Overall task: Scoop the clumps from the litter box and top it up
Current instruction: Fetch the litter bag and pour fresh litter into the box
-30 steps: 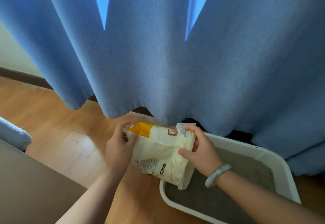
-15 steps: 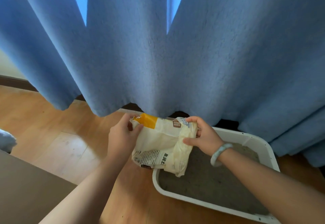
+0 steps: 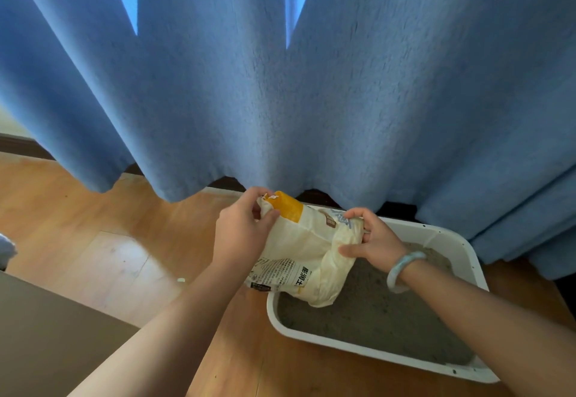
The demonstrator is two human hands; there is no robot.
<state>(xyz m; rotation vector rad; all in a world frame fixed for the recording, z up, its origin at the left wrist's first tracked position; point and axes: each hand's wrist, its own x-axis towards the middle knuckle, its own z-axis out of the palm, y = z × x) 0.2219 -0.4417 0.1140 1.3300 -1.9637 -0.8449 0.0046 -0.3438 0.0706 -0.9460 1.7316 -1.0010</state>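
Head view: both hands are on the bag [image 3: 305, 250], a cream sack with an orange corner, held over the left end of the box [image 3: 343, 346]. The left hand [image 3: 241, 234] curls round and pinches the orange end, while the right hand [image 3: 371, 241], bracelet [image 3: 402, 269] on its wrist, grips the crumpled other end, thumb below and fingers over the top. The bag's lower corner hangs over the grey litter [image 3: 374, 318], touching or not I can't tell, and the white box sits on the wood floor [image 3: 93, 241] right by the blue curtain [image 3: 280, 100].
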